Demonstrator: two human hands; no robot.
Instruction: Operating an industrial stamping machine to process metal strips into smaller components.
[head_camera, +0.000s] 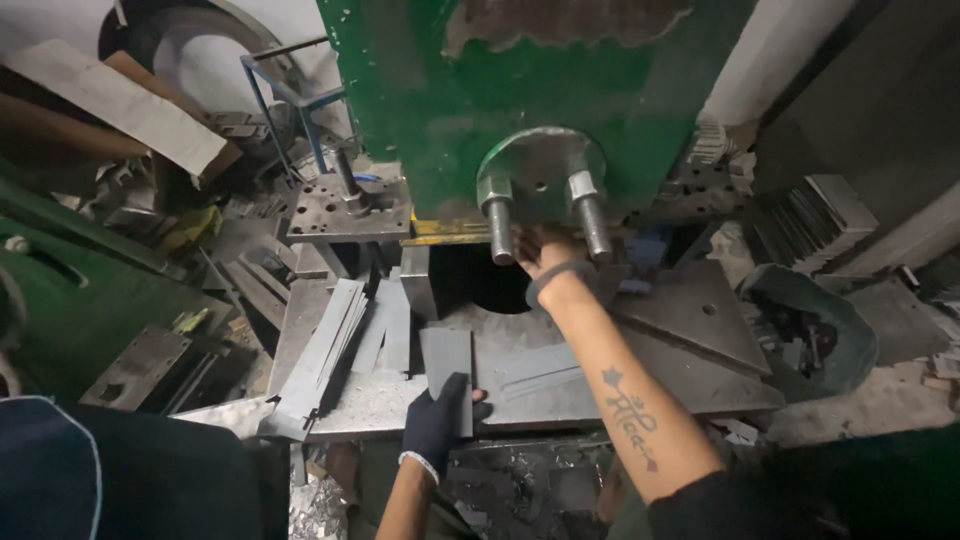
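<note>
My left hand (437, 422), in a dark glove, grips the near end of a flat grey metal strip (446, 360) that lies on the steel press table (700, 380). My bare right hand (545, 252), with a grey band at the wrist, reaches forward under the green press head (450, 110), between its two hanging bolts (500, 225). Its fingers are partly hidden in the dark opening, and what they touch cannot be seen. A round hole (490, 285) in the table sits just left of that hand.
A fanned stack of metal strips (330, 345) lies left of the held strip. A perforated steel block (345, 210) stands at the back left. A stack of plates (810, 220) and a dark bin (810, 330) are on the right. Scrap cuttings (320, 505) litter the floor below.
</note>
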